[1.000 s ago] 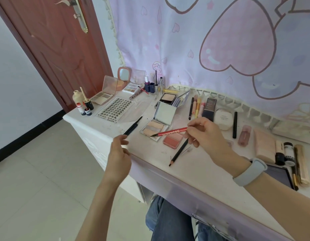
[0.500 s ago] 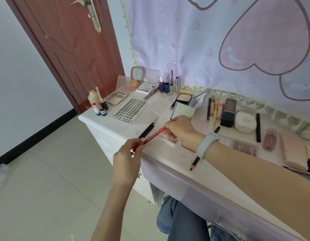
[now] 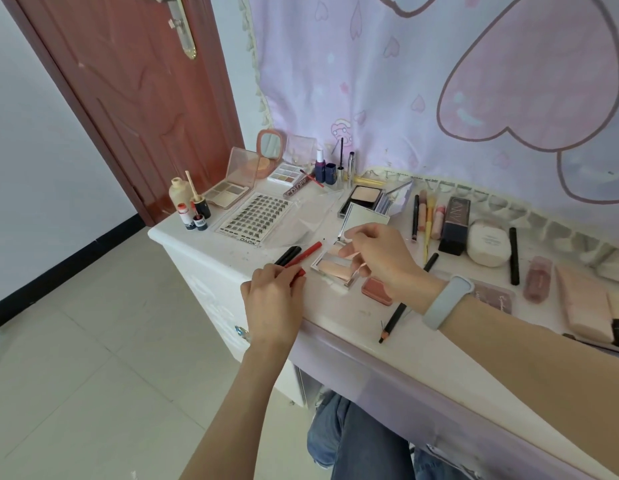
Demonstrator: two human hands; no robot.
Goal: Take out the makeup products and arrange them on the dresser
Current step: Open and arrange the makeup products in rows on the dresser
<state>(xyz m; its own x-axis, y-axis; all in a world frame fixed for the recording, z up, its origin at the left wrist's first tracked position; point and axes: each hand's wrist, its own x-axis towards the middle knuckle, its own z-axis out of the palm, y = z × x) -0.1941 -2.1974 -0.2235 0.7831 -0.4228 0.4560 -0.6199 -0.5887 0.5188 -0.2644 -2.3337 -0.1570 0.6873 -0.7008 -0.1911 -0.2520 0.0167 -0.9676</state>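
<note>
Two beige pans fill the open palette point(image 3: 337, 268) under right hand point(image 3: 381, 259)

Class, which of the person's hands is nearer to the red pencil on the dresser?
Left. The left hand is touching the near end of the red pencil; the right hand is apart from it, over the open palette beside it.

At frame centre the left hand point(image 3: 273, 299) pinches the near end of a red pencil point(image 3: 303, 256) lying on the white dresser point(image 3: 211, 251) beside a black pen point(image 3: 286, 255). Just right, the right hand point(image 3: 381, 258) rests over an open mirrored palette point(image 3: 339, 266); a lash tray point(image 3: 254, 218) sits above
</note>
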